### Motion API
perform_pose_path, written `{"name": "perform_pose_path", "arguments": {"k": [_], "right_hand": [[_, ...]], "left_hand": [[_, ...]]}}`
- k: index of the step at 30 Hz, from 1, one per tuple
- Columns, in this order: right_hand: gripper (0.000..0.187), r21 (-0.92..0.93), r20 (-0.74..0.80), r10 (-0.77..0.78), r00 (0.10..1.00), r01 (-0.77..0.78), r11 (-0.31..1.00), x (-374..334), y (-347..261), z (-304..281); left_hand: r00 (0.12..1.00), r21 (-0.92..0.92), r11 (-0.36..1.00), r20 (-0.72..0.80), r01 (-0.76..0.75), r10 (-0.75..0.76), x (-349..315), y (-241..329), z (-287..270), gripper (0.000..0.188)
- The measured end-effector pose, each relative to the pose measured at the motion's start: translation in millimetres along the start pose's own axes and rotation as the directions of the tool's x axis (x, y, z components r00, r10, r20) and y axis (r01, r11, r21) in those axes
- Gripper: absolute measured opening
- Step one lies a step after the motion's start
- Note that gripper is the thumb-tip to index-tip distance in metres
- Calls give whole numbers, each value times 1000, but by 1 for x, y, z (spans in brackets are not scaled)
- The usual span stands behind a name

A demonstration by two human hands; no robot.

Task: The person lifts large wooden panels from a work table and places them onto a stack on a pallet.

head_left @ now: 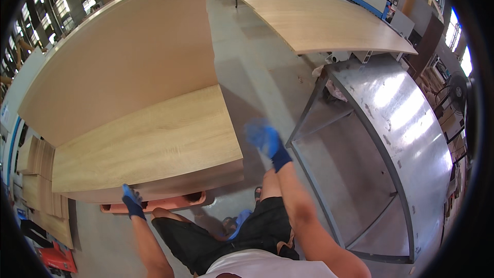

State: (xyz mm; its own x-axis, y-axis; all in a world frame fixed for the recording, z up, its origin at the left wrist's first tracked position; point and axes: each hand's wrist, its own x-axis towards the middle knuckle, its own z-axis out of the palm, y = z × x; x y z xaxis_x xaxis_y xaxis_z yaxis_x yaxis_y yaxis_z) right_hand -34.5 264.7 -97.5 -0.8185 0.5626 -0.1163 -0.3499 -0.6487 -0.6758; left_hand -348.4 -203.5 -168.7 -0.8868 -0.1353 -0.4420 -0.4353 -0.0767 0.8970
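A light wood-grain panel (154, 136) lies on top of a low stack of boards in front of me. My left hand (132, 198), in a blue glove with a dark cuff, is at the near edge of this panel, its fingers closed against the edge. To the right of the stack, my right hand (265, 139) hangs over the floor, gloved in the same blue. It touches nothing that I can see, and motion smears its fingers. Beneath the stack shows an orange-red base (175, 203).
Behind the stack rises a tall tan surface (134, 46). On the right stands a metal-topped table (399, 108) with a grey frame. Another wood-grain panel (329, 20) lies beyond it. Smaller boards (43, 190) are piled at left, near a red object (56, 258). A black fan (457, 90) stands far right.
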Motion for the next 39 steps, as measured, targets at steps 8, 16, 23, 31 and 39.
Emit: {"name": "perform_pose_path", "arguments": {"k": [8,16,23,31,39], "right_hand": [[58,322,26,-562,827,525,788,-20,-209,42],[41,46,-239,-548,802,573,818,-92,-206,52],[32,-227,-585,-655,478,679,698,-299,-144,86],[54,-58,-538,-421,730,467,883,-351,-54,93],[48,-686,-259,-204,944,-31,727,-348,-25,95]], "left_hand": [[873,103,981,449,163,-192,-157,-112,80,32],[666,362,932,690,21,-283,-266,-120,114,40],[85,242,970,967,15,-242,-370,-72,186,43],[-288,292,866,940,405,-182,-502,-48,192,41],[293,-115,896,956,429,-18,-343,-7,119,17]]}}
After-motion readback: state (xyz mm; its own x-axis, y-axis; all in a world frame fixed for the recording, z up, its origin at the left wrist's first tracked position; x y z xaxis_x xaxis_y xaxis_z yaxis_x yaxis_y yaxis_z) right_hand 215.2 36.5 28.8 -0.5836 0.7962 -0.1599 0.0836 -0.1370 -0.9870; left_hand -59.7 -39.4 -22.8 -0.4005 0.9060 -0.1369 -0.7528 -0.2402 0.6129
